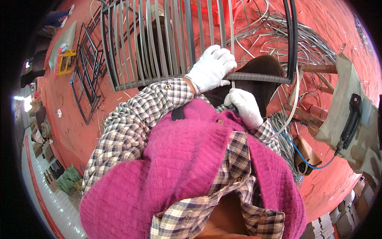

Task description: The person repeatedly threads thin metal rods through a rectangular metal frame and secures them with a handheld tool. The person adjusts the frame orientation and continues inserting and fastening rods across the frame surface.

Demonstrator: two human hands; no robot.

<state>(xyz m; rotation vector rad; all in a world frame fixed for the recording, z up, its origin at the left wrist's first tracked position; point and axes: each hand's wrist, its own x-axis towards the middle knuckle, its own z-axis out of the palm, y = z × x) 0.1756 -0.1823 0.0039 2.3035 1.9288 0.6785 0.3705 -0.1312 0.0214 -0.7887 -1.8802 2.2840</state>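
A dark frame (pixel 293 40) strung with long flat grey strips (pixel 169 40) lies across my lap. Its near bar (pixel 258 77) is wrapped in grey strip. My left hand (pixel 211 69), in a white glove, curls over this bar, thumb on the near side and fingers on the far side beside a pale strip (pixel 232 36). That strip passes the bar and comes down toward my right hand (pixel 244 105). Also white-gloved, my right hand is closed on it just below the bar; its fingertips are partly hidden. A loose pale strip (pixel 295 95) curves down at the right.
Bundles of grey strips (pixel 314 44) lie on the red floor at the far right. A black hand tool (pixel 352 119) with a blue hose (pixel 302 157) rests on a cloth-covered stand (pixel 338 95) to the right. Bare black frames (pixel 85 67) and a yellow stool (pixel 65 61) stand left.
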